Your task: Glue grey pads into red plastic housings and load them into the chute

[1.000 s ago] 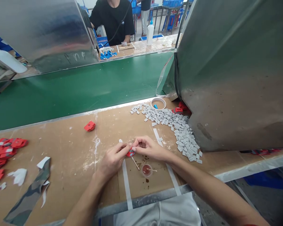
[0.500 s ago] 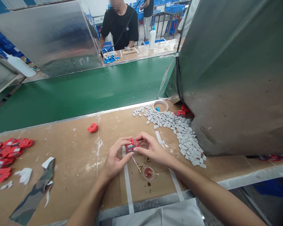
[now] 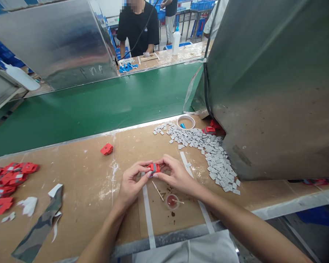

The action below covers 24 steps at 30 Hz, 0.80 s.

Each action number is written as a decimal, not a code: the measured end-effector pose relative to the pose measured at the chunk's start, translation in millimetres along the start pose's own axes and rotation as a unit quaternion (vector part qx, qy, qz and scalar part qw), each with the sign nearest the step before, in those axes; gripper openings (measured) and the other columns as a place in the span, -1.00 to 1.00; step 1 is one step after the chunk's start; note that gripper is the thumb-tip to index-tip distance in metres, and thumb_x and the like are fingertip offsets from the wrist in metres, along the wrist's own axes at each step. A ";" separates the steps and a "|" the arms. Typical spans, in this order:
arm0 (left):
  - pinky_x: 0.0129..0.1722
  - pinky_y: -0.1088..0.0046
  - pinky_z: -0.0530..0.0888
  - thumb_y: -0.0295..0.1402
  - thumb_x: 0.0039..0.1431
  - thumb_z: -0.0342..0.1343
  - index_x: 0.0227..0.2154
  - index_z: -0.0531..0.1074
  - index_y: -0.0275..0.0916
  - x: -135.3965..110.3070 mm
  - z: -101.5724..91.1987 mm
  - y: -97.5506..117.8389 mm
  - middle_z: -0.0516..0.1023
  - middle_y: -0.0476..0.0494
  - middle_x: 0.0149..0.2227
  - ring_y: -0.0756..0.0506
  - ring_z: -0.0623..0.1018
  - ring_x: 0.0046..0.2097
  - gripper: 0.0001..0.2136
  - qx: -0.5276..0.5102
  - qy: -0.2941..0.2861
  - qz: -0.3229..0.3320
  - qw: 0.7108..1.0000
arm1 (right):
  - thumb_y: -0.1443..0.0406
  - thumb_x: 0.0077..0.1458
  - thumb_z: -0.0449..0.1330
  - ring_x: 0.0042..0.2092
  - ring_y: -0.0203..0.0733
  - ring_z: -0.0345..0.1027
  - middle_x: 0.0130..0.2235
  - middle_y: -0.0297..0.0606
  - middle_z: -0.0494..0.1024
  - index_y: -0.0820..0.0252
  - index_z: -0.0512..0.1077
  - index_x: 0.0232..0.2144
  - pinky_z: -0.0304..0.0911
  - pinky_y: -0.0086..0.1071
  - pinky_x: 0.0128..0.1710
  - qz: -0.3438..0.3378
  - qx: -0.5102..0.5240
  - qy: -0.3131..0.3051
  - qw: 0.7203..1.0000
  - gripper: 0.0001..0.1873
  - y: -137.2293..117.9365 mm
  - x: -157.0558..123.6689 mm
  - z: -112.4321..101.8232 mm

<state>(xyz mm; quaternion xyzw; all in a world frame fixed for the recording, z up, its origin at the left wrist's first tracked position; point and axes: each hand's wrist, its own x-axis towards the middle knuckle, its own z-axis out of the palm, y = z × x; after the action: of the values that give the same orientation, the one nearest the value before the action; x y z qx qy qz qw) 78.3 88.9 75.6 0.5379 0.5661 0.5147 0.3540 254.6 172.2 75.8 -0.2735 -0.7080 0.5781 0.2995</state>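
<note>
My left hand (image 3: 132, 182) and my right hand (image 3: 174, 174) meet over the brown bench, both pinching one small red part (image 3: 154, 167) with a grey piece on it. Just below the hands lie a thin wooden stick (image 3: 158, 191) and a small round cap of brown-red liquid (image 3: 171, 201) with another stick resting in it. A heap of small grey tiles (image 3: 208, 151) spreads to the right of my right hand. A single red part (image 3: 106, 149) lies apart at the upper left of my hands.
A pile of red parts (image 3: 8, 179) and white and camouflage scraps (image 3: 38, 226) lie at the far left. A tape roll (image 3: 185, 122) sits by the green conveyor (image 3: 98, 102). A large metal hood (image 3: 274, 87) stands at the right. A person in black (image 3: 138, 25) works across the belt.
Both hands lifted the red part slightly off the bench and turned it between the fingertips; its grey top now faces up. The view shifted a little.
</note>
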 end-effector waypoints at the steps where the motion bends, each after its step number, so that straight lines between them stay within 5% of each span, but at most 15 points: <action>1: 0.02 0.24 0.52 -0.30 0.19 0.23 -0.36 0.57 -0.27 0.1 -0.1 -0.1 0.63 -0.32 -0.08 -0.18 0.62 -0.02 -0.86 -0.001 -0.002 -0.003 1.000 | 0.11 0.14 0.32 -0.24 -0.23 0.41 -0.24 -0.25 0.45 0.22 0.44 -0.28 0.36 -0.33 -0.22 0.001 -0.004 0.001 1.000 -0.71 0.1 -0.1 0.1; 12: 0.03 0.26 0.51 -0.33 0.18 0.25 -0.43 0.56 -0.26 -4.4 5.6 0.9 0.64 -0.22 -0.21 -0.19 0.63 0.00 -0.87 -0.006 0.019 0.005 1.000 | 0.28 0.19 0.27 -0.29 -0.23 0.25 -0.26 -0.27 0.36 0.22 0.36 -0.26 0.17 -0.39 -0.30 -0.071 -0.136 -0.032 0.988 -0.84 -0.3 -2.4 -7.2; 24: 0.04 0.27 0.50 -0.38 0.17 0.25 -0.42 0.55 -0.25 -6.6 12.2 5.6 0.62 -0.20 -0.17 -0.19 0.61 0.02 -0.92 -0.028 0.039 -0.003 0.999 | 0.32 0.18 0.25 -0.27 -0.23 0.29 -0.22 -0.23 0.35 0.21 0.29 -0.28 0.24 -0.38 -0.29 -0.064 -0.145 -0.045 0.986 -0.83 -3.7 -2.9 -11.0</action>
<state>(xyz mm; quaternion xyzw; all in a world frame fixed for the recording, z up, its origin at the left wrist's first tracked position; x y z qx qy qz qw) 92.4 84.4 77.3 0.5054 0.5664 0.5498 0.3486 264.6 176.6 80.8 -0.2422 -0.8131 0.4607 0.2609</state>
